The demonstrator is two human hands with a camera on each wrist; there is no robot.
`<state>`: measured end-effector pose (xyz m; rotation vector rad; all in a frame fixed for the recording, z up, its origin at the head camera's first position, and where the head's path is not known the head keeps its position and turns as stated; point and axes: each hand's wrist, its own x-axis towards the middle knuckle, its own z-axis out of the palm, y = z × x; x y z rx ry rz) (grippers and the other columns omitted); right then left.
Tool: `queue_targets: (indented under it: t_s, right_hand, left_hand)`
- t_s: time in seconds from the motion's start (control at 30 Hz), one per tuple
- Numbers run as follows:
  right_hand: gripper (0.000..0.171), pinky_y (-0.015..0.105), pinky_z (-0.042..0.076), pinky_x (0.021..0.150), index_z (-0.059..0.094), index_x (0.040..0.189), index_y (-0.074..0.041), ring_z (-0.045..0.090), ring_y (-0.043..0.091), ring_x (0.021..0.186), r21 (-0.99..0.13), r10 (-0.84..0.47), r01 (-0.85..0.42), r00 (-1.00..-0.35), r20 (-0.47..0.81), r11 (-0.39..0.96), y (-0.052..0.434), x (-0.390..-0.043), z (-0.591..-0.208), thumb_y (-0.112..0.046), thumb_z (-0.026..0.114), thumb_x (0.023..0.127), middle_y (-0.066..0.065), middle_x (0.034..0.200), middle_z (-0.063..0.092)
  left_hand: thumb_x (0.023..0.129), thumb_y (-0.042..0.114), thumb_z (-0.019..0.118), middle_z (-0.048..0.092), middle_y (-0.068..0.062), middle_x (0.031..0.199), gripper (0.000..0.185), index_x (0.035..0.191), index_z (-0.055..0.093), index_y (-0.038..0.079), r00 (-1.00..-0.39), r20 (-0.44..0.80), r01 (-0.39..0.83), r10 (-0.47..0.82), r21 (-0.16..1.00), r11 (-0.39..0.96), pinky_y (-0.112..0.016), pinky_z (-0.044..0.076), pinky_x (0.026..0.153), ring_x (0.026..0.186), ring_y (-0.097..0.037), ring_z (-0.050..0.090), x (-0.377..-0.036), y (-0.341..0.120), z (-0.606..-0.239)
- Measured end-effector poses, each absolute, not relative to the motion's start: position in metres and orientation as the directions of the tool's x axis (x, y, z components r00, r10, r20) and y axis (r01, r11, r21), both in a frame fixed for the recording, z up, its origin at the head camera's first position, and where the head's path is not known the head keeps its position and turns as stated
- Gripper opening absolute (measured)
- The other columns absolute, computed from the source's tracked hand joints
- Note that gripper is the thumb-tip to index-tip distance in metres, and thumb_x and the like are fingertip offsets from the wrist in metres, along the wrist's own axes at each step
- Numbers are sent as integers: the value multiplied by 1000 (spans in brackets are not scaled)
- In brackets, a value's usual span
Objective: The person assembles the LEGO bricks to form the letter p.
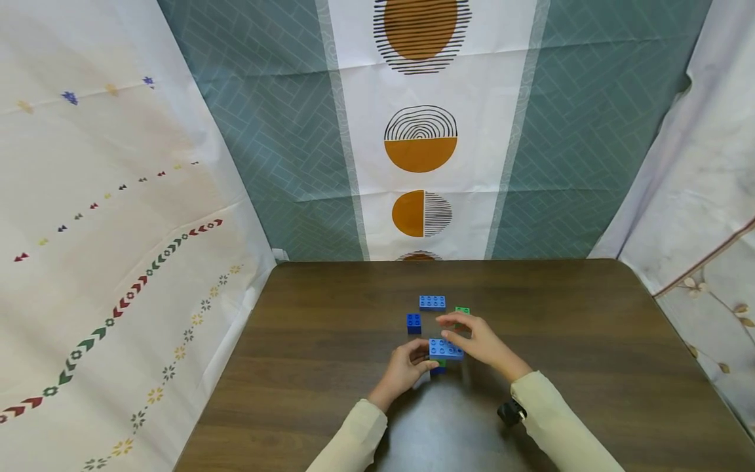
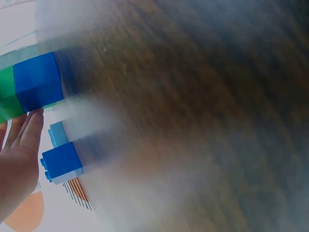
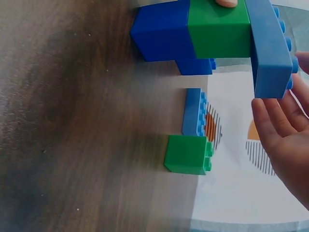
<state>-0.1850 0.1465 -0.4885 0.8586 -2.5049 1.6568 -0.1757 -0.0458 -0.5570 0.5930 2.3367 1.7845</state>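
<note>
A small stack stands near the middle of the table: a dark blue brick [image 3: 161, 31] at the bottom, a green brick [image 3: 219, 31] on it and a light blue plate [image 1: 445, 349] on top. My left hand [image 1: 407, 367] grips the stack's left side, with its fingers [image 2: 24, 133] against the green and dark blue bricks [image 2: 37, 82]. My right hand [image 1: 479, 339] reaches over from the right. Its fingers [image 3: 277, 137] are fairly straight and rest on the plate's [image 3: 270, 48] studded top and end.
Behind the stack lie a loose dark blue brick [image 1: 414, 322], a light blue flat brick [image 1: 432, 302] and a green brick [image 1: 463, 311]. The dark wooden table [image 1: 330, 393] is backed and flanked by patterned cloth walls. A wrist camera strap [image 1: 510, 412] shows on my right sleeve.
</note>
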Motion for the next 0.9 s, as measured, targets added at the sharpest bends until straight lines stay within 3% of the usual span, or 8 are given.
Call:
queue_targets:
  t_s: [0.2, 0.43, 0.73, 0.9]
  right_hand:
    - [28, 39, 48, 82, 55, 113, -3, 53, 34, 100, -852, -449, -425, -853, 265, 305, 147, -192, -479, -6, 57, 86, 13, 111, 55]
    - [30, 40, 46, 84, 54, 116, -4, 52, 36, 101, -872, -450, -380, -866, 218, 308, 147, -204, -480, -9, 57, 86, 13, 110, 55]
    - [37, 55, 41, 85, 51, 119, 1, 50, 38, 102, -887, -489, -369, -849, 200, 277, 144, -223, -485, -8, 60, 84, 20, 112, 54]
    - [40, 56, 38, 88, 50, 120, 1, 48, 41, 105, -897, -508, -333, -848, 150, 291, 144, -231, -487, -8, 61, 83, 21, 115, 53]
  left_hand:
    - [76, 11, 67, 62, -9, 101, 32, 107, 59, 6, -917, 123, 221, 380, 949, 227, -26, 49, 80, 95, -18, 59, -177, -45, -562]
    - [77, 2, 66, 61, -16, 100, 29, 105, 58, -1, -914, 131, 228, 384, 949, 219, -35, 49, 82, 94, -27, 58, -169, -44, -540]
    - [77, 2, 65, 61, -17, 100, 30, 106, 58, -1, -916, 117, 217, 384, 949, 230, -30, 49, 82, 95, -27, 58, -164, -45, -529]
    - [77, 2, 65, 60, -18, 100, 30, 106, 57, -2, -915, 111, 213, 388, 950, 229, -32, 49, 82, 95, -29, 58, -163, -45, -529]
